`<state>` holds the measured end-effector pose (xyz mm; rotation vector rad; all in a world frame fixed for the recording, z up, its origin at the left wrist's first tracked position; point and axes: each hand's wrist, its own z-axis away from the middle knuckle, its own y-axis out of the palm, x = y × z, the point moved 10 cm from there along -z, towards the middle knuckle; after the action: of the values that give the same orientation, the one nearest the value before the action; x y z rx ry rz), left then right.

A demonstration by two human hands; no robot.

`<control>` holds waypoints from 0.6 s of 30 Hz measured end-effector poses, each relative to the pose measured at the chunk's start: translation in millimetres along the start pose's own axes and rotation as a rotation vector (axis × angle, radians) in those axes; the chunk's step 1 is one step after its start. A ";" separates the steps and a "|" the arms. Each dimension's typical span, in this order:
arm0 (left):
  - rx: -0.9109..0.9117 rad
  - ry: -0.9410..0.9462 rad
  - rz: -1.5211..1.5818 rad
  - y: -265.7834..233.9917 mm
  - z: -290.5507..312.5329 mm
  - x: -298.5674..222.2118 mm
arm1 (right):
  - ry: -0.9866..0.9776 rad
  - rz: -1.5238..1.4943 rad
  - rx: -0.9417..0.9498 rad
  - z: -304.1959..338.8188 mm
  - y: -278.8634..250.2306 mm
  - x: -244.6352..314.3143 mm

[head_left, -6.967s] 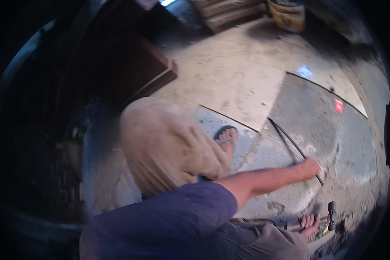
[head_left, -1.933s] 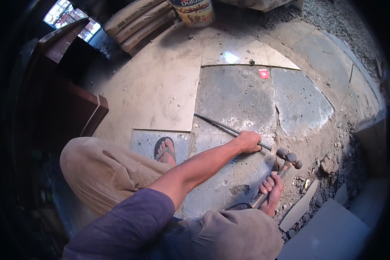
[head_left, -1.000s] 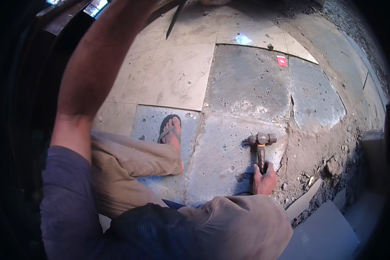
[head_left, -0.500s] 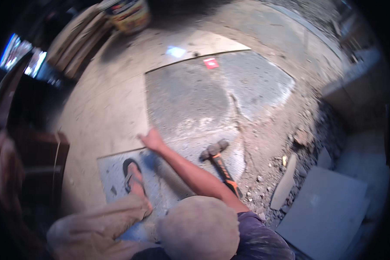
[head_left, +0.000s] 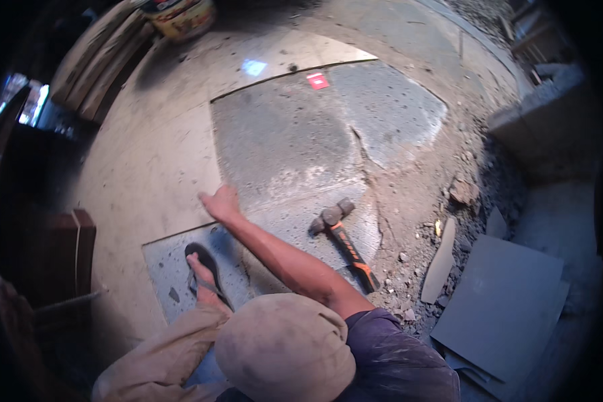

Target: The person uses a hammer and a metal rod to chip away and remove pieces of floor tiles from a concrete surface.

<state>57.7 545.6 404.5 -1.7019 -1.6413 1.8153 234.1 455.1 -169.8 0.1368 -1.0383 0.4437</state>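
Beige tile point(head_left: 171, 167) left of frame's centre, lower-right corner just beside right hand point(head_left: 222, 203). Right hand loosely spread, 1 digit stretched left, no object visible in it; cannot tell if it touches tile. Left hand point(head_left: 10, 298) blurred at lower left, grey rod point(head_left: 67, 302) beside it; cannot tell grip. Hammer point(head_left: 350, 251) lies on grey slab point(head_left: 288, 222), right of centre. Best handling, by judgement: light touch, fingers off raw tile edge, rod tip clear of right hand.
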 end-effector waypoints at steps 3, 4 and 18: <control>-0.063 -0.084 -0.040 -29.6 3.4 31.5 | -0.112 -0.061 -0.144 5.7 -6.9 31.4; -0.049 -0.099 -0.021 -24.6 0.2 45.5 | -0.100 -0.103 -0.157 4.9 -18.2 25.3; 0.031 -0.064 -0.153 -33.7 19.4 80.0 | -0.022 -0.254 -0.036 20.6 -18.2 33.6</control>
<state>-2.3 605.2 376.9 -1.4761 -1.7072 1.8305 239.6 441.9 -128.8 0.2390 -1.0338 0.1933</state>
